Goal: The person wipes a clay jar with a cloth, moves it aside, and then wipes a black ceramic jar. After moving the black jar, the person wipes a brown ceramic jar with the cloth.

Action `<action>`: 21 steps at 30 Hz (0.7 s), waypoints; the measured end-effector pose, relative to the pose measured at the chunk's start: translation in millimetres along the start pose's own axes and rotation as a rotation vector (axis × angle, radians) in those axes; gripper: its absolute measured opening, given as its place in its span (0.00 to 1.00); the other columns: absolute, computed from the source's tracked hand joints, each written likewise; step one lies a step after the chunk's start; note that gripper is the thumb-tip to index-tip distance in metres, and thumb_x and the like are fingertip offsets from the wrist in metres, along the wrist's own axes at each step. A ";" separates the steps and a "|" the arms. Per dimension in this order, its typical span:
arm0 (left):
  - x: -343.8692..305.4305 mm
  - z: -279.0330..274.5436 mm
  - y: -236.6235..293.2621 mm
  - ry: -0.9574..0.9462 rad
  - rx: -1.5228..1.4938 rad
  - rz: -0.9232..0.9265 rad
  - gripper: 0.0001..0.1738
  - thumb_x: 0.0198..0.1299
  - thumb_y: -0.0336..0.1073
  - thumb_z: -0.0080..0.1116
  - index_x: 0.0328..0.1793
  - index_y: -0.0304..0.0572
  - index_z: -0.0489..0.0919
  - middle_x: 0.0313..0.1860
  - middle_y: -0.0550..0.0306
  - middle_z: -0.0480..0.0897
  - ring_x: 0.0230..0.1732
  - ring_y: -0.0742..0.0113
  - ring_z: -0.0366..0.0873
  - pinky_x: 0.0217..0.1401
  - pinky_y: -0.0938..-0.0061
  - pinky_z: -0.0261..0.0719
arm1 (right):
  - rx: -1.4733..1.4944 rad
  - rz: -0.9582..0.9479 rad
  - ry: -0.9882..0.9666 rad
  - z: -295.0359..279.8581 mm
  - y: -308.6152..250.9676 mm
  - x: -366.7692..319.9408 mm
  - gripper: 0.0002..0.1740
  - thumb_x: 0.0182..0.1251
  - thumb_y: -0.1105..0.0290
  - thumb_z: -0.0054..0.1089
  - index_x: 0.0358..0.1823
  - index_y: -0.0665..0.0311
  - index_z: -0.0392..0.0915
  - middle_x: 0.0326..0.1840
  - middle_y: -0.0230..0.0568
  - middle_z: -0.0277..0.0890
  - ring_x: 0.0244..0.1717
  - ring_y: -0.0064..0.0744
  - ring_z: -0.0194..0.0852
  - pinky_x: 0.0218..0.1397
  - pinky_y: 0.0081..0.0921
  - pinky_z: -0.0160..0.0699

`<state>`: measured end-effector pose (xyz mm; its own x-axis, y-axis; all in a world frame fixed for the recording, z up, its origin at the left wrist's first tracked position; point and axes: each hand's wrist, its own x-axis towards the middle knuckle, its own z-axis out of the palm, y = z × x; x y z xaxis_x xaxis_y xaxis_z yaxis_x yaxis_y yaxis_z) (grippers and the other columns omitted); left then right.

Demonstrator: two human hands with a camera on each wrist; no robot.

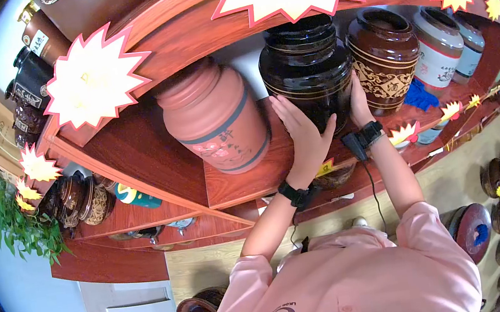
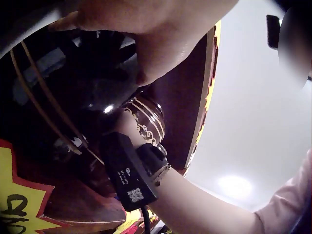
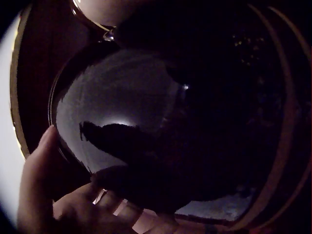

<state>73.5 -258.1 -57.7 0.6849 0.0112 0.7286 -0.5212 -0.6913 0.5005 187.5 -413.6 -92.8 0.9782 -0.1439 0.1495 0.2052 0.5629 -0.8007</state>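
While the black jar [image 1: 307, 88] sits between spread left hand [image 1: 303, 136] and straight-fingered right hand [image 1: 360, 103] at the shelf [image 1: 235, 186], I'd match palm pressure; left wrist: thumb touches glaze; right wrist: dark, grip detail unclear.

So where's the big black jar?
In the head view, the black jar is at the shelf, between the left hand and right hand, with the pink jar to its left and the gold-patterned brown jar to its right.

Black jar [image 1: 308, 80] — far side hidden
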 end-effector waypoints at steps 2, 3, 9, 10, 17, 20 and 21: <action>0.0 0.5 -0.8 0.002 0.004 0.005 0.65 0.58 0.49 0.65 0.73 0.15 0.26 0.75 0.19 0.23 0.78 0.28 0.21 0.80 0.49 0.27 | -0.030 -0.045 0.003 0.4 1.4 -0.9 0.34 0.77 0.47 0.38 0.68 0.71 0.64 0.68 0.36 0.67 0.66 0.31 0.62 0.72 0.26 0.53; 0.0 0.6 -1.1 0.002 0.014 0.009 0.65 0.58 0.49 0.65 0.73 0.15 0.26 0.75 0.19 0.23 0.78 0.28 0.21 0.80 0.49 0.27 | -0.025 -0.033 0.009 1.6 0.3 -1.9 0.34 0.77 0.47 0.38 0.68 0.71 0.64 0.68 0.36 0.67 0.65 0.30 0.62 0.72 0.26 0.53; 0.5 -0.5 -0.2 -0.009 0.016 0.006 0.65 0.58 0.50 0.65 0.73 0.16 0.26 0.75 0.19 0.23 0.78 0.29 0.20 0.80 0.49 0.27 | -0.014 -0.018 0.007 5.2 -3.4 -5.3 0.33 0.77 0.47 0.38 0.67 0.71 0.65 0.66 0.36 0.68 0.64 0.30 0.63 0.70 0.25 0.55; 0.8 -0.3 -0.1 -0.014 0.013 0.000 0.65 0.58 0.50 0.64 0.73 0.16 0.26 0.75 0.19 0.22 0.78 0.29 0.20 0.80 0.49 0.26 | -0.022 -0.036 0.002 3.0 -0.4 -2.9 0.33 0.77 0.47 0.38 0.66 0.71 0.66 0.66 0.36 0.68 0.63 0.30 0.64 0.70 0.25 0.55; 0.9 1.6 -2.7 -0.013 0.039 0.003 0.65 0.58 0.52 0.64 0.73 0.15 0.26 0.75 0.19 0.22 0.78 0.29 0.19 0.80 0.49 0.26 | -0.035 -0.054 0.028 7.4 -3.4 -6.1 0.32 0.77 0.47 0.38 0.64 0.71 0.68 0.64 0.36 0.70 0.62 0.30 0.65 0.69 0.25 0.56; 1.1 1.4 -2.7 -0.014 0.030 0.001 0.65 0.58 0.52 0.64 0.73 0.14 0.26 0.75 0.19 0.22 0.78 0.29 0.20 0.79 0.49 0.27 | -0.069 -0.046 0.052 14.3 -11.6 -14.4 0.32 0.77 0.47 0.39 0.64 0.71 0.68 0.63 0.37 0.71 0.61 0.30 0.65 0.69 0.25 0.57; 1.4 1.1 -2.5 -0.014 0.028 0.000 0.65 0.58 0.52 0.64 0.73 0.14 0.26 0.75 0.19 0.23 0.78 0.29 0.20 0.79 0.49 0.27 | -0.072 -0.042 0.055 12.2 -9.3 -12.2 0.32 0.77 0.47 0.39 0.64 0.71 0.68 0.63 0.37 0.71 0.61 0.30 0.65 0.68 0.25 0.57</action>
<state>76.3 -257.2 -58.5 0.6920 0.0006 0.7219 -0.5072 -0.7111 0.4869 174.1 -407.1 -80.1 0.9652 -0.2119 0.1535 0.2415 0.4955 -0.8343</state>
